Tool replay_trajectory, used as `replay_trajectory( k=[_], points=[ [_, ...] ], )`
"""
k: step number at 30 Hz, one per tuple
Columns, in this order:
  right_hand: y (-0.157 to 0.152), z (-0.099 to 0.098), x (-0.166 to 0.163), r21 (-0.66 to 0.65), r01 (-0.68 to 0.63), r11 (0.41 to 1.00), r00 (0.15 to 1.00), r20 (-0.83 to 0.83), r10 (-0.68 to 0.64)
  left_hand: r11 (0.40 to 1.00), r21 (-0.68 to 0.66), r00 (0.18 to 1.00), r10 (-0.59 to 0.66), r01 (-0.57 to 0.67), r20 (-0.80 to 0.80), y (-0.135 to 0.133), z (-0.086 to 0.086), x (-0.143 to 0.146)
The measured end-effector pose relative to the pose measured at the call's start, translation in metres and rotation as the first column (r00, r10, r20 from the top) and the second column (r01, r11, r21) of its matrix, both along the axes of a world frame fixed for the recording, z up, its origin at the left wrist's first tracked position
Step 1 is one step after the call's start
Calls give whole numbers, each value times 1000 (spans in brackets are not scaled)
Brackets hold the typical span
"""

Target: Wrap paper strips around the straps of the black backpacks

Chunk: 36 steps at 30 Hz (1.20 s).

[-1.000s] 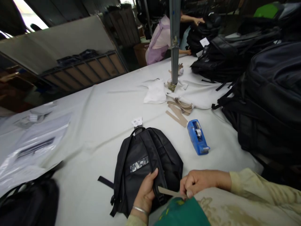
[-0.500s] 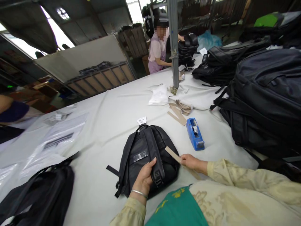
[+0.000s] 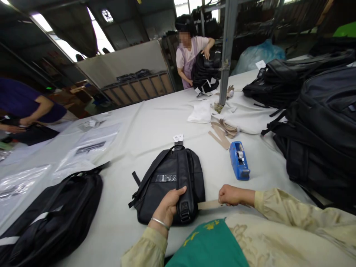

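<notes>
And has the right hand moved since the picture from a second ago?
Yes, forward: judged against the blue tape dispenser, the right hand is now nearer to it than it was then.

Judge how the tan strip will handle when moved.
The strip looks thin, so it is probably light. It likely bends easily, since some similar strips on the table curve. Its flat shape should keep it from rolling.

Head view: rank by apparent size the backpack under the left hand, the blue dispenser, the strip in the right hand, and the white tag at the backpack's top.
1. Backpack
2. Blue dispenser
3. Strip, visible part only
4. Tag
</notes>
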State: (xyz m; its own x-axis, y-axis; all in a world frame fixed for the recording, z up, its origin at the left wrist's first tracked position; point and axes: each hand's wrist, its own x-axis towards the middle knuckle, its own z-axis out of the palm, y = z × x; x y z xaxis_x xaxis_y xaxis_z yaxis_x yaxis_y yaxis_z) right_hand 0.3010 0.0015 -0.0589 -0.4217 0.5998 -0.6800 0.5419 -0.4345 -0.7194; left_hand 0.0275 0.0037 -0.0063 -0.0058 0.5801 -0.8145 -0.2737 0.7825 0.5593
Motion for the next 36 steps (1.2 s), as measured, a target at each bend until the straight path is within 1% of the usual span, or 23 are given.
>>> replay_trajectory(
  k=[2,3,7,9,11,13,15,17,19,21,23,24,26,28,30,31,32,34,36],
  points=[
    [3,3,-17,24,-13,1000,999,35,12,999,35,999,-11,12,-40,0,1,2],
    [6,4,-30,40,0,999,1000,20,-1,998,52,998,-16,19,-63,0,1,4],
    [22,9,-85,45,18,999,991,-134,-12,993,103,984,-38,57,-176,0,0,8],
    [31,8,-102,33,30,999,981,-191,-23,990,124,980,-40,65,-196,-1,0,8],
    [36,3,-108,-24,69,997,960,-271,-73,987,149,981,-38,67,-193,-3,-1,5],
    [37,-4,-107,-174,103,979,908,-386,-164,980,187,979,-35,73,-198,-6,-5,2],
    [36,-10,-105,-364,100,926,842,-466,-273,971,221,971,-42,95,-235,-10,-10,1],
    [33,-14,-107,-487,104,867,817,-456,-354,962,244,950,-47,127,-308,-13,-16,2],
    [30,-15,-110,-520,145,842,831,-397,-389,952,276,917,-14,135,-399,-16,-18,6],
    [27,-15,-115,-505,210,837,841,-343,-418,931,348,891,65,108,-450,-18,-19,11],
    [25,-16,-117,-500,258,827,823,-335,-459,908,414,864,159,63,-478,-22,-19,14],
    [23,-17,-118,-502,273,821,807,-346,-479,903,427,847,193,44,-496,-25,-20,15],
    [21,-20,-117,-505,286,815,776,-376,-506,912,411,816,233,7,-530,-33,-25,16],
    [19,-23,-117,-505,282,816,763,-397,-510,931,352,815,278,-98,-509,-42,-32,17],
    [19,-25,-117,-502,260,825,769,-409,-491,927,285,843,347,-242,-412,-46,-39,17],
    [20,-26,-118,-497,244,833,776,-415,-475,923,259,867,363,-285,-340,-47,-42,17],
    [22,-26,-118,-492,225,841,786,-419,-455,923,249,898,355,-293,-259,-46,-43,16],
    [27,-24,-114,-473,167,865,818,-423,-389,933,275,953,274,-231,-130,-43,-44,14],
    [38,-19,-105,-424,70,903,874,-411,-260,937,302,972,214,-176,-97,-40,-43,10]
  ],
)
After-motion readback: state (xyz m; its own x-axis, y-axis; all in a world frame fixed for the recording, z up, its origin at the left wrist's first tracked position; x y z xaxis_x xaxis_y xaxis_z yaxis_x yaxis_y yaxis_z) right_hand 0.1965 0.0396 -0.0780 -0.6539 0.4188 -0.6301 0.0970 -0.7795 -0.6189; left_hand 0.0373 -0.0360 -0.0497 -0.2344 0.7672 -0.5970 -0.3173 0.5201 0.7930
